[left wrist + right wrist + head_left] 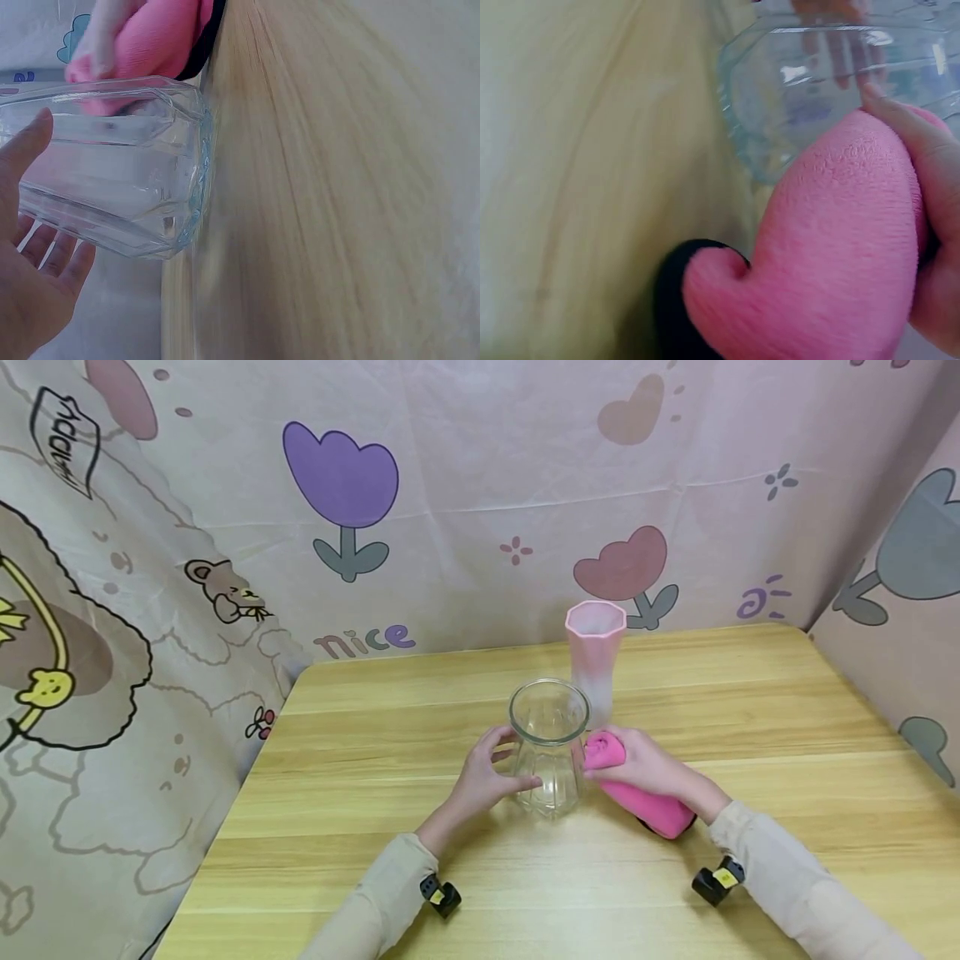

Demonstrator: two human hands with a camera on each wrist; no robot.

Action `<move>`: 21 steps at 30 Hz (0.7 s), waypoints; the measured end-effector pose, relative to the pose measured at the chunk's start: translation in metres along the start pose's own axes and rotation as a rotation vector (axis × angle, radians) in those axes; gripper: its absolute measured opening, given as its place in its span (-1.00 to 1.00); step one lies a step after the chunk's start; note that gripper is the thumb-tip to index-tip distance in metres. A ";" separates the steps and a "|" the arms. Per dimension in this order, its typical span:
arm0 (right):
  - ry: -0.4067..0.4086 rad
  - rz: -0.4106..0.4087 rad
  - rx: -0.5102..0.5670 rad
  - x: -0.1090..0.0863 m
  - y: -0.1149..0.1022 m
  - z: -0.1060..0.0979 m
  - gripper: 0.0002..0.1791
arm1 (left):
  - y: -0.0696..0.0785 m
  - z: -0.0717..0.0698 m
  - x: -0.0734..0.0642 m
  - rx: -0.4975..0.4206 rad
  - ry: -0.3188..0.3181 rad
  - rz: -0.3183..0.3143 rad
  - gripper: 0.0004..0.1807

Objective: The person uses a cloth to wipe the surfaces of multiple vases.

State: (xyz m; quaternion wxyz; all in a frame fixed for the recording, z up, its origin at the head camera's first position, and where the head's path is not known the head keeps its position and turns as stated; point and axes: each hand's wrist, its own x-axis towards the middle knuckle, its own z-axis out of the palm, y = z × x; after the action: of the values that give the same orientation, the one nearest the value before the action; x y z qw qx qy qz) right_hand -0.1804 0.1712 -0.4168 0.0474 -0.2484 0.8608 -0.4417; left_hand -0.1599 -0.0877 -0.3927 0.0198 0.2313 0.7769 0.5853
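A clear glass vase (550,777) with faceted sides and a round rim stands upright on the wooden table. My left hand (483,777) holds it from the left, thumb across the front and fingers along the far left side; the left wrist view has the thumb (28,142) overlapping the glass. Close against the vase's right side, my right hand (648,764) grips a pink, fuzzy rolled cloth (652,806). Its rolled end points at the glass, and its lower end lies low over the table with a black edge (676,300) showing beneath.
Just behind the glass vase stands a tall pink-and-white vase (594,660) with an angular rim. Printed curtains (465,468) hang behind and on both sides of the wooden table (360,727). A small black camera (440,896) is worn on each wrist.
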 end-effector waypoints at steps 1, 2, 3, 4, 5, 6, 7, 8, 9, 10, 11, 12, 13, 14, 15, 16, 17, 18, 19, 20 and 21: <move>0.022 0.002 0.019 0.000 -0.002 -0.001 -0.47 | 0.000 0.000 0.000 0.002 -0.002 0.001 -0.26; 0.041 0.005 0.040 0.001 -0.005 -0.001 -0.47 | -0.001 0.000 0.000 0.003 -0.001 0.005 -0.26; 0.058 0.008 0.058 0.001 -0.008 -0.002 -0.49 | -0.001 0.000 0.001 0.005 -0.002 0.007 -0.26; 0.074 0.015 0.073 0.002 -0.011 -0.002 -0.50 | -0.001 0.000 0.001 0.005 -0.003 0.009 -0.26; 0.092 0.016 0.090 0.003 -0.014 -0.002 -0.51 | -0.001 0.000 0.001 0.007 -0.005 0.009 -0.26; 0.109 0.020 0.111 0.003 -0.017 -0.002 -0.52 | -0.001 0.000 0.001 0.005 -0.005 0.009 -0.26; 0.124 0.021 0.136 0.004 -0.019 -0.002 -0.53 | 0.000 0.000 0.001 0.004 -0.006 0.007 -0.26; 0.140 0.022 0.157 0.005 -0.023 -0.003 -0.54 | 0.000 0.000 0.001 0.004 -0.005 0.008 -0.26; 0.154 0.021 0.179 0.006 -0.026 -0.003 -0.54 | 0.000 0.000 0.001 0.002 -0.007 0.005 -0.26; 0.173 0.014 0.191 0.007 -0.029 -0.003 -0.54 | 0.000 0.000 0.001 0.000 -0.008 0.003 -0.25; 0.189 0.006 0.199 0.008 -0.031 -0.004 -0.54 | 0.001 0.000 0.001 0.001 -0.011 -0.002 -0.25; 0.205 0.005 0.203 0.008 -0.034 -0.005 -0.53 | 0.001 0.000 0.001 0.000 -0.013 -0.006 -0.25; 0.218 0.002 0.207 0.008 -0.036 -0.005 -0.53 | 0.001 0.000 0.001 0.000 -0.017 -0.011 -0.24; 0.232 0.002 0.205 0.008 -0.038 -0.006 -0.52 | 0.001 0.000 0.001 -0.002 -0.018 -0.013 -0.24; 0.245 0.005 0.201 0.008 -0.039 -0.007 -0.51 | 0.000 0.000 0.001 0.000 -0.020 -0.015 -0.24; 0.258 0.009 0.196 0.007 -0.041 -0.008 -0.50 | 0.000 0.000 0.001 0.000 -0.020 -0.013 -0.24; 0.267 0.015 0.192 0.006 -0.042 -0.008 -0.49 | -0.003 0.000 0.002 -0.002 -0.018 -0.014 -0.24; 0.279 0.019 0.191 0.006 -0.043 -0.009 -0.48 | -0.007 0.001 0.003 -0.003 -0.015 -0.013 -0.23; 0.291 0.018 0.196 0.005 -0.044 -0.010 -0.48 | -0.012 0.001 0.003 0.000 -0.011 -0.013 -0.23; 0.304 0.011 0.200 0.005 -0.045 -0.011 -0.47 | -0.016 0.001 0.004 0.005 -0.006 -0.014 -0.22; 0.317 0.002 0.203 0.004 -0.047 -0.012 -0.48 | -0.021 0.002 0.005 0.012 -0.001 -0.015 -0.22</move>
State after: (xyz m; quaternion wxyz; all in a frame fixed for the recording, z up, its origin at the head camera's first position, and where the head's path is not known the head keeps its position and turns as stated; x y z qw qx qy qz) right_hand -0.1698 0.1557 -0.3722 -0.0638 -0.1688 0.8086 -0.5600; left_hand -0.1706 -0.0886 -0.4109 0.0234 0.2258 0.7821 0.5803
